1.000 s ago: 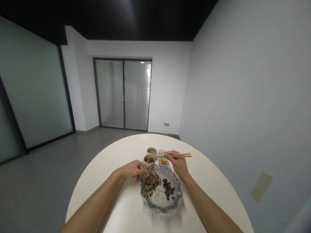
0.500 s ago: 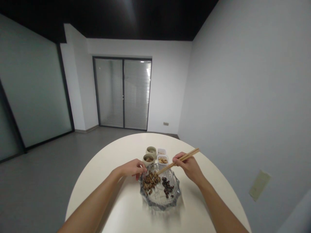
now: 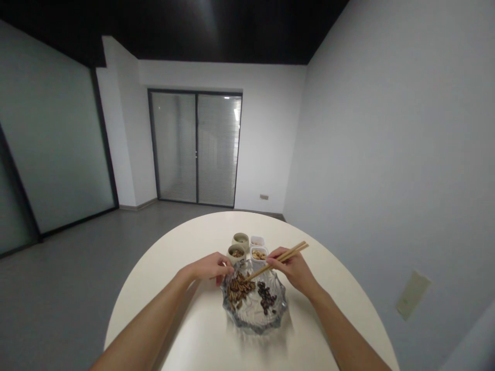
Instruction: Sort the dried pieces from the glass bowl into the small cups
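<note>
Chopsticks (image 3: 294, 251), one pair. Pale brown, probably wood or bamboo; straight, slim, smooth. Expected light and stiff. Best hold: towards the blunt ends, clear of the tips. The right hand (image 3: 291, 270) grips them so, at one o'clock of the bowl; shafts slope down towards seven to eight o'clock, tips at the brown pieces.

Glass bowl (image 3: 258, 329), one, on the round white surface (image 3: 201, 330). Clear, ribbed, scalloped at the rim. Likely heavy, rigid, slippery and chippable; best held by opposite walls. The left hand (image 3: 212, 268) is curled at the rim, ten o'clock; firmness of grip cannot be told.

Brown pieces (image 3: 238, 291), heap, bowl's ten o'clock. Slender, elongated; likely light, dry, inclined to roll; take across the middle.

Dark pieces (image 3: 266, 300), heap, three o'clock. Small, rounded, glossy; likely hard and slippery.

Near cup (image 3: 243, 259), eleven o'clock beyond the bowl; squat, greenish-beige, ceramic-looking, brown contents. Far cup (image 3: 247, 245), alike, behind it.

Near white tub (image 3: 259, 261), twelve o'clock; squarish, plastic-looking, yellowish pieces inside. Far white tub (image 3: 257, 237), behind; contents indistinct.
</note>
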{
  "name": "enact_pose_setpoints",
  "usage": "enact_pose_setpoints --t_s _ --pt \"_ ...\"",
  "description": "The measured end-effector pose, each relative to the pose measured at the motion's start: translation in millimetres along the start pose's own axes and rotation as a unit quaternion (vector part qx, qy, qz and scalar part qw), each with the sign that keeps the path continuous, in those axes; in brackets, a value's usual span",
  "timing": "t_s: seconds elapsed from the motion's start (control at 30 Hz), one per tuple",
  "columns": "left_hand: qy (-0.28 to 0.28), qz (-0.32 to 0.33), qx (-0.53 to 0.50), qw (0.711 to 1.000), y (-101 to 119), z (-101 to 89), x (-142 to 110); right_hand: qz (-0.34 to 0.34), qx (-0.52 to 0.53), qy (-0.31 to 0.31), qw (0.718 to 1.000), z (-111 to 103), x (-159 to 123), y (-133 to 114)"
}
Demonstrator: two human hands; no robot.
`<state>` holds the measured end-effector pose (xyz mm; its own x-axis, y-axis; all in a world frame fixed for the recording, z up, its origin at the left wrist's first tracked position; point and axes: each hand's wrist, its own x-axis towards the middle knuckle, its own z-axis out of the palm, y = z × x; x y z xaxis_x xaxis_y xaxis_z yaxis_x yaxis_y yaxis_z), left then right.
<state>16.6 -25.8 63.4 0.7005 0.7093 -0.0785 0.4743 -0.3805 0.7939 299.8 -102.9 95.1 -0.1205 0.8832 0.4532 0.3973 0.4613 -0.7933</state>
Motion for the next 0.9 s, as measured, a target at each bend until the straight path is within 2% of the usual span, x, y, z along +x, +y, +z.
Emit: enact_pose_setpoints --t_s 0.3,0.5,0.67,0.9 --pt "0.000 -0.005 0.001 1.000 4 -0.2 -2 -0.032 -0.013 0.017 0.999 0 -1 -2" --pt "-0.006 -0.005 0.001 1.000 2 -1.6 -2 -0.061 0.034 0.100 0.993 2 0 0" --pt "-0.006 -0.001 0.004 1.000 2 -0.8 -2 -0.106 0.020 0.169 0.980 13 1 3" --pt "-0.006 -0.007 -0.001 1.000 3 -0.8 -3 -0.135 0.009 0.178 0.975 27 3 5"
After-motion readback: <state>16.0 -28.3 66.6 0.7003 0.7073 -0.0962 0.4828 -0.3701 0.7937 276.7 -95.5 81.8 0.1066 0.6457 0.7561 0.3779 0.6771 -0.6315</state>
